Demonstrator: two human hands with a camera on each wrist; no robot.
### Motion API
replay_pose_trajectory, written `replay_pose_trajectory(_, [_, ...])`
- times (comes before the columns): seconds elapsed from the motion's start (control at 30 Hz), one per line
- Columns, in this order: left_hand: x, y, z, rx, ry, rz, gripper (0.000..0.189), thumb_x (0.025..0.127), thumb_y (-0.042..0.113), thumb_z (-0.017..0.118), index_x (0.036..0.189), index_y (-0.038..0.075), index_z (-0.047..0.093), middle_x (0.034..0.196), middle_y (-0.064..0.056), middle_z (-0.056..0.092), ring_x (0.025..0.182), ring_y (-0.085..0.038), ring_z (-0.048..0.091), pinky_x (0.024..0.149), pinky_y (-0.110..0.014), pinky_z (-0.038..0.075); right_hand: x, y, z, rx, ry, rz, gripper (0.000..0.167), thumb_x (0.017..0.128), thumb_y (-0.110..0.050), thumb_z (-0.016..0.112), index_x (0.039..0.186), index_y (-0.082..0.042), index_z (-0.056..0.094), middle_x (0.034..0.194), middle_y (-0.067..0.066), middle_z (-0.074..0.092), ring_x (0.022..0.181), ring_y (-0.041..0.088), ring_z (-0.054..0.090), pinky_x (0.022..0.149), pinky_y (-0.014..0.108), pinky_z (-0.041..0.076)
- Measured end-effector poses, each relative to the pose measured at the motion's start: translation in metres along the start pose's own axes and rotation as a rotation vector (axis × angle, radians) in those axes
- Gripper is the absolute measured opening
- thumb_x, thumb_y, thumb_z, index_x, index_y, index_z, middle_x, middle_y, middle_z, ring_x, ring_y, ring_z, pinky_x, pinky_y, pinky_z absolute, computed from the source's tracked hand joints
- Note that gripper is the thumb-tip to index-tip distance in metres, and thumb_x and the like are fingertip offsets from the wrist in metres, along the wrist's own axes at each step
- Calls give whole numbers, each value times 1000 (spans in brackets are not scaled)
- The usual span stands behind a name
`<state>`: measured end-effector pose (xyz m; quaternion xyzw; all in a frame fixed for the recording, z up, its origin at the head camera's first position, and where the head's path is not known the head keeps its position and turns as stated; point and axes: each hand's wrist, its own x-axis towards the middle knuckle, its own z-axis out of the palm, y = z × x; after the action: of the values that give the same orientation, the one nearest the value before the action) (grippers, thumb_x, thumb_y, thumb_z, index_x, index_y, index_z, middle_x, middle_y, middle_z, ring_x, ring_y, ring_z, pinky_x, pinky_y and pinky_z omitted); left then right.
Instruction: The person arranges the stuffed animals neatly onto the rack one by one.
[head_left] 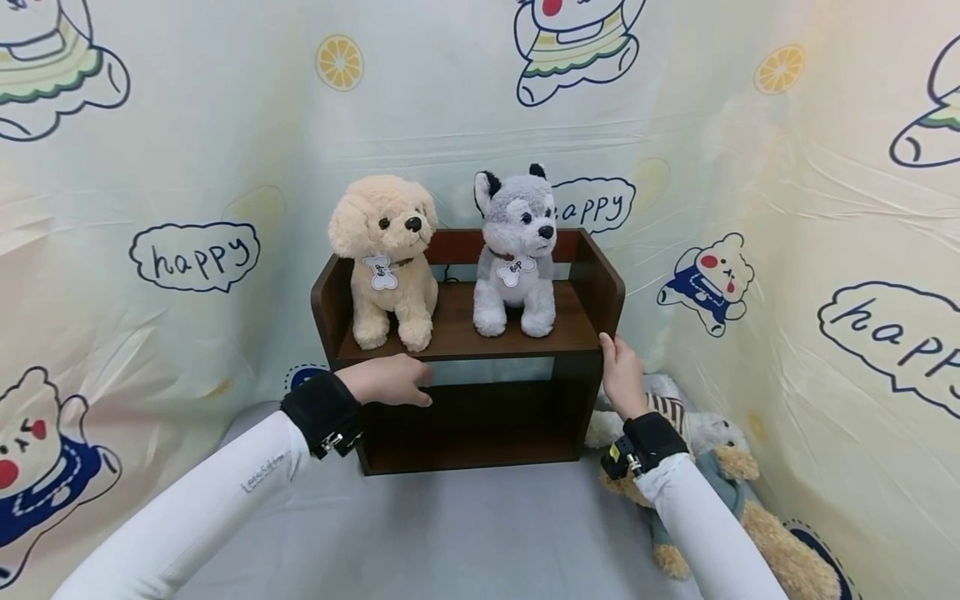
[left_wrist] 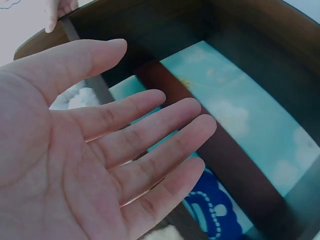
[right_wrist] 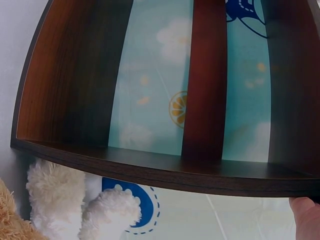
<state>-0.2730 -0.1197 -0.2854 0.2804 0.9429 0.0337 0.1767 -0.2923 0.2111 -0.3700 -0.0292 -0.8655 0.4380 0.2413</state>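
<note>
A dark brown two-tier wooden shelf (head_left: 456,325) stands against the patterned cloth backdrop. On its upper board sit a cream plush dog (head_left: 393,283) at left and a grey-and-white plush husky (head_left: 517,279) at right, each with a bone-shaped tag. My left hand (head_left: 390,379) is just in front of the upper board's edge, holding nothing; the left wrist view shows its palm and extended fingers (left_wrist: 150,170). With fingertips at the front edge of the right side panel, my right hand (head_left: 624,375) grips the shelf. Only a fingertip (right_wrist: 304,215) of it shows in the right wrist view.
More plush toys lie in a heap on the right, partly behind my right forearm, including a tan one (head_left: 787,542) and a whitish one (head_left: 712,433). A grey cloth (head_left: 480,533) covers the surface under the shelf. The lower compartment (head_left: 480,417) is backed partly by dark wood.
</note>
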Motion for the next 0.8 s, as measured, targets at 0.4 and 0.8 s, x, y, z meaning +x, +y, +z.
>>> replay_pose_trajectory(0.4, [-21,-24,14,-72,33,-22,25,84,21,63,102,3,63,89,-5,62,73,-15,52,69,-32,48,0,-1,0,-5,2,4,45,98,-37,32,95,3,53,77,17,48,74,31,45,65,36,34])
replay_pose_trajectory(0.8, [-41,-43,21,-144,21,-67,29,84,22,63,103,0,61,87,-6,62,75,-16,54,68,-32,49,-1,-2,-1,-4,-9,11,47,98,-39,31,99,3,54,84,19,52,77,31,46,66,37,34])
